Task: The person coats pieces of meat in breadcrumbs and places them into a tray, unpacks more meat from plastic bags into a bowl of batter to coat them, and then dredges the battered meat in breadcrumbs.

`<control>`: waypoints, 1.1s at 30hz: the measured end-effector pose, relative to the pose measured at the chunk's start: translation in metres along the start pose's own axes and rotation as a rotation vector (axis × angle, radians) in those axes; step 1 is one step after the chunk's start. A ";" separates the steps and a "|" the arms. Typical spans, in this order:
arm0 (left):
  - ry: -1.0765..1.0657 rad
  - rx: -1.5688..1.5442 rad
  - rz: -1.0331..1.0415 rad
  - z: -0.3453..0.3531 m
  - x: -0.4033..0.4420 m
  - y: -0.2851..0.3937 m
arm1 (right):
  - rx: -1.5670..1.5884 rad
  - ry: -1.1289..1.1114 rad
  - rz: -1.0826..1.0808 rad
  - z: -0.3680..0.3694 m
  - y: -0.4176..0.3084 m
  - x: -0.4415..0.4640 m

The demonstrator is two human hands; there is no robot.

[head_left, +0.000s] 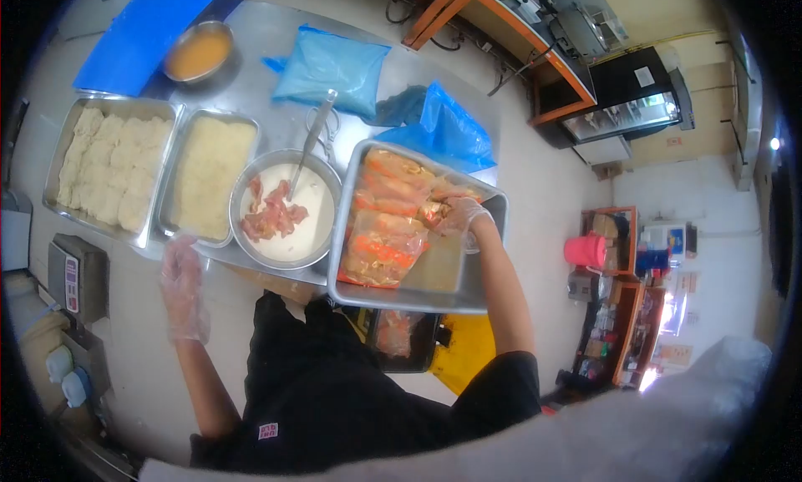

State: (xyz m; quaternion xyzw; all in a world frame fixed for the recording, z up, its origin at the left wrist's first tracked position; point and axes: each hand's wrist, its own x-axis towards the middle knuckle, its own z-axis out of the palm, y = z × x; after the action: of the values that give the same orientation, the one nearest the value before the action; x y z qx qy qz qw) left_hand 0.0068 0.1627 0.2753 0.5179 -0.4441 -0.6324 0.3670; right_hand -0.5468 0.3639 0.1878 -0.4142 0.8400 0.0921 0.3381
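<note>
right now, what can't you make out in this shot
All in the head view:
- Right hand: its gloved back and fingers hide whether its grip is closed on one of the plastic packs.
- Metal utensil: its lower end is hidden by the white liquid and meat pieces.
- Blue sheet: its far end is cut off by the top edge.
- Wall paper on the black fridge: writing too small to read.

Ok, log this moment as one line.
right hand: at plastic packets in deep tray | left hand: gloved, holding nothing visible | bowl: meat pieces in white liquid
</note>
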 end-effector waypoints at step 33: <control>-0.132 0.030 0.120 -0.028 0.062 -0.011 | 0.406 -0.078 -0.074 -0.076 0.008 -0.035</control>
State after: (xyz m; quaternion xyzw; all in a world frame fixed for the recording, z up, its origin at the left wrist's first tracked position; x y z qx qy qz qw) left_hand 0.0218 0.1038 0.2423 0.4528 -0.5069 -0.6354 0.3664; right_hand -0.5753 0.3580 0.2666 -0.3641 0.8118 -0.0753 0.4502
